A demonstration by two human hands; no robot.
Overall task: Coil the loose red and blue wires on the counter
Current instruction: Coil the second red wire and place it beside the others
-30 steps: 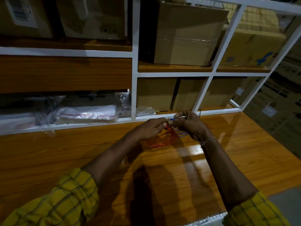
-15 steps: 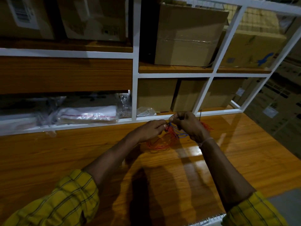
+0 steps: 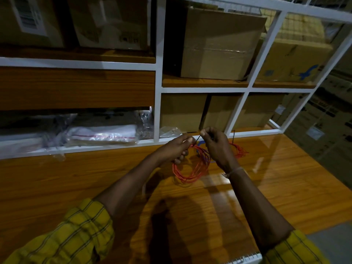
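Note:
A coil of red wire [image 3: 190,171] with blue wire [image 3: 201,144] mixed in hangs between my hands, its lower loop touching the wooden counter [image 3: 95,180]. My left hand [image 3: 178,148] grips the top of the coil with curled fingers. My right hand [image 3: 216,144] pinches a thin dark tie [image 3: 198,139] that runs from its fingertips down to the coil's top. A second bunch of red wire [image 3: 239,151] lies on the counter just behind my right hand, with a dark tie sticking up from it.
White-framed shelving [image 3: 158,92] rises at the back of the counter, holding cardboard boxes [image 3: 219,44] and plastic-wrapped packets [image 3: 102,135]. A small clear bag [image 3: 169,131] lies on the lowest shelf near my left hand. A white spiral-edged object [image 3: 245,259] lies at the counter's near edge.
My hands have lifted slightly and drawn a little apart, showing the dark tie stretched between them. The red coil hangs lower and more open below my left hand.

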